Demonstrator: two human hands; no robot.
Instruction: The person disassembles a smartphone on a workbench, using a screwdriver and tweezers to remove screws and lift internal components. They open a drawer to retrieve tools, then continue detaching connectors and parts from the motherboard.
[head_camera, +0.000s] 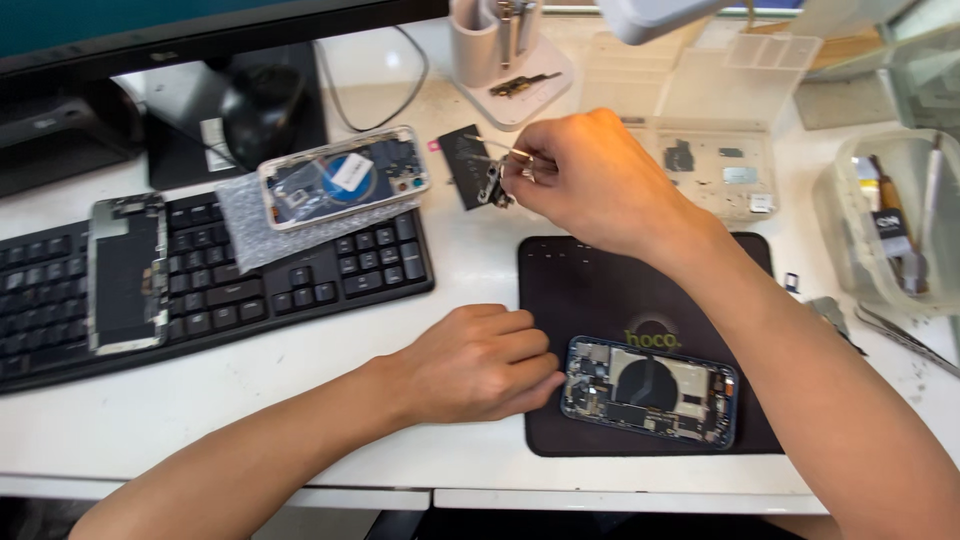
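An opened blue phone (650, 390) lies on a black work mat (600, 290), its inner parts showing. My left hand (475, 360) rests curled at the mat's left edge, fingertips touching the phone's left end. My right hand (590, 175) is farther back above the white desk, pinching thin metal tweezers (500, 152). The tweezer tips sit over a small black flex part (478, 172) lying on the desk.
A black keyboard (300, 280) on the left carries a bare phone frame (127, 272) and a phone back housing on bubble wrap (345, 178). A clear parts tray (715, 165) and a tool holder (495, 40) stand at the back. A clear tool box (895, 220) is at right.
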